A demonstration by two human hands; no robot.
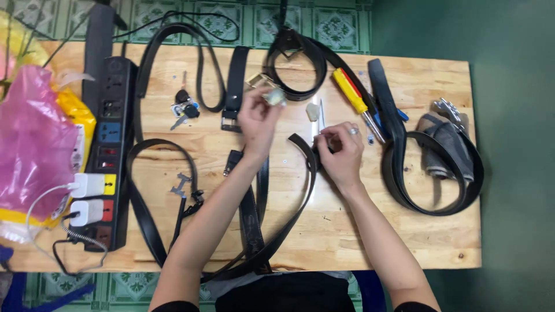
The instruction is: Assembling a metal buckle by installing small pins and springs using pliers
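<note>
My left hand (pixel 258 119) is raised over the wooden table (pixel 324 231) and pinches a small pale metal buckle piece (pixel 275 97) between its fingertips. My right hand (pixel 342 149), with a ring on one finger, grips the end of a black belt (pixel 300 190) near the table's middle. That belt curves down toward the near edge. A thin metal blade (pixel 321 115) and a small pale block (pixel 312 111) lie just beyond my right hand.
Several other black belts lie about, one coiled at the right (pixel 404 185) around a grey cloth (pixel 442 147). A yellow-handled screwdriver (pixel 351 92), keys (pixel 185 107), a black power strip (pixel 107 156) with white chargers and a pink plastic bag (pixel 32 138) also sit here.
</note>
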